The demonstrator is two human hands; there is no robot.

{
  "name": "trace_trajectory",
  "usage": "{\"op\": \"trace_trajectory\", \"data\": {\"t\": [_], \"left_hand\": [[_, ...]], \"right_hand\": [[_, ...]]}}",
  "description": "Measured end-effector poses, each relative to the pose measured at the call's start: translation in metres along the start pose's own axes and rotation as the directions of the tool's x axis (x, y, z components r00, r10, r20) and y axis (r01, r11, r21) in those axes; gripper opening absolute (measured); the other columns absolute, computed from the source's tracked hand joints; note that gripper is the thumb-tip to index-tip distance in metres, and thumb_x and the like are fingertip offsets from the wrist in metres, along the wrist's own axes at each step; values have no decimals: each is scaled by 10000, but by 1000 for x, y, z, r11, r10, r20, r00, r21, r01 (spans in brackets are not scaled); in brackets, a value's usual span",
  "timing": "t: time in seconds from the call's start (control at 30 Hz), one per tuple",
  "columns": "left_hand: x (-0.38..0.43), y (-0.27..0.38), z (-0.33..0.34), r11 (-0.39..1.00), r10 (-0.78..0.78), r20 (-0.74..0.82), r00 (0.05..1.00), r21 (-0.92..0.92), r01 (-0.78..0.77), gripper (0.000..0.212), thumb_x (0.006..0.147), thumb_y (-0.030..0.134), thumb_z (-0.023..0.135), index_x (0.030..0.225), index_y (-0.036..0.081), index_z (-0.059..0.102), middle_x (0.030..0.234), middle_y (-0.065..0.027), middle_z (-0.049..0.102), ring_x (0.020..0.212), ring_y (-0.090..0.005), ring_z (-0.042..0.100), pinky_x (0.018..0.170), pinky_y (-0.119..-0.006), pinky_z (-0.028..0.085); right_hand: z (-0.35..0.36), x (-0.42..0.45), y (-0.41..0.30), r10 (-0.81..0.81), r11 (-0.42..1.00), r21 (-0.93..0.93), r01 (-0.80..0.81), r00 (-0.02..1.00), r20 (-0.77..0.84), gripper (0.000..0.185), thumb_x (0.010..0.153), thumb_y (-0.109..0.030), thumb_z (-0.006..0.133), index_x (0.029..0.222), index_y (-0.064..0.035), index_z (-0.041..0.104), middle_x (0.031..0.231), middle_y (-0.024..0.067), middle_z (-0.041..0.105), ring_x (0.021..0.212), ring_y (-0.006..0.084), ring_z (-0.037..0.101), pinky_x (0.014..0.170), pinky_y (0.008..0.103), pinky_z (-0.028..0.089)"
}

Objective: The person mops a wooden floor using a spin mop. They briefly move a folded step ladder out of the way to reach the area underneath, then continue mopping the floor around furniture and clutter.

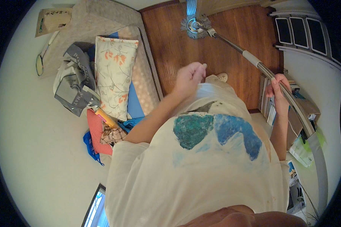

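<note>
My right hand point(281, 92) is wrapped around the metal pole of a mop point(231, 44), with the thumb across its front. The pole slants from the far floor back past my right side. At its far end the round mop head point(196, 27), with grey strands around a disc, lies on the wood floor point(170, 37). My left hand point(190, 78) is curled in front of my waist, away from the pole. It is slightly blurred, and nothing shows in it.
Left stands a bench-like seat point(110, 14) with a floral pillow point(115, 76), a grey bag point(79, 82) and a red cushion point(93, 127). A rack with dark panels point(299, 31) stands far right. Books point(265, 99) and a cardboard box point(297, 122) sit by my right arm.
</note>
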State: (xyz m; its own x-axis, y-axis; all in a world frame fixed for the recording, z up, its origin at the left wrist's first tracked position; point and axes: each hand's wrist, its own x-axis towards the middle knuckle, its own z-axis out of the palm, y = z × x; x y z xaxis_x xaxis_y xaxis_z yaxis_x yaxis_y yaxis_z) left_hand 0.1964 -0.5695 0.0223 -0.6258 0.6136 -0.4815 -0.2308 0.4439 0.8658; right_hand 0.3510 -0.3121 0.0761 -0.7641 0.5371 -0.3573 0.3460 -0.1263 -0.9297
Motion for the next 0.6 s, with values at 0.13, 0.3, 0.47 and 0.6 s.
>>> {"op": "trace_trajectory", "data": {"t": [0.13, 0.3, 0.47, 0.6], "left_hand": [[15, -93, -2, 885, -89, 276, 957, 462, -51, 475, 811, 437, 572, 1042, 23, 566, 1022, -139, 583, 931, -222, 558, 815, -333, 448], [0, -71, 10, 993, -99, 445, 890, 100, 60, 361, 858, 363, 538, 961, 18, 555, 885, -52, 547, 831, -156, 510, 745, -277, 412], [18, -33, 5, 989, 149, 207, 967, -12, -150, 233, 898, 195, 463, 757, 14, 502, 709, -36, 503, 697, -146, 455, 647, -288, 395], [-3, 14, -13, 986, 81, 442, 893, -168, -7, 242, 864, 256, 557, 764, 45, 493, 713, 47, 433, 698, -60, 395, 613, -225, 367]], "right_hand": [[9, -1, -3, -20, 998, -64, 21, 1000, 6, 109, 891, -136, 511, 818, -81, 452, 518, -10, 412, 443, 65, 398, 439, 211, 374], [13, -3, 0, -34, 998, -45, 33, 999, -26, 128, 892, -151, 514, 806, -78, 453, 518, -7, 416, 446, 68, 406, 442, 210, 375], [13, -6, 4, -8, 1000, -9, 7, 999, -48, 132, 863, -154, 562, 802, -83, 469, 570, -21, 418, 457, 56, 418, 434, 196, 392], [12, -4, 2, -15, 999, -29, 13, 997, -82, 134, 846, -161, 590, 806, -89, 485, 600, -32, 412, 463, 46, 414, 432, 186, 405]]}}
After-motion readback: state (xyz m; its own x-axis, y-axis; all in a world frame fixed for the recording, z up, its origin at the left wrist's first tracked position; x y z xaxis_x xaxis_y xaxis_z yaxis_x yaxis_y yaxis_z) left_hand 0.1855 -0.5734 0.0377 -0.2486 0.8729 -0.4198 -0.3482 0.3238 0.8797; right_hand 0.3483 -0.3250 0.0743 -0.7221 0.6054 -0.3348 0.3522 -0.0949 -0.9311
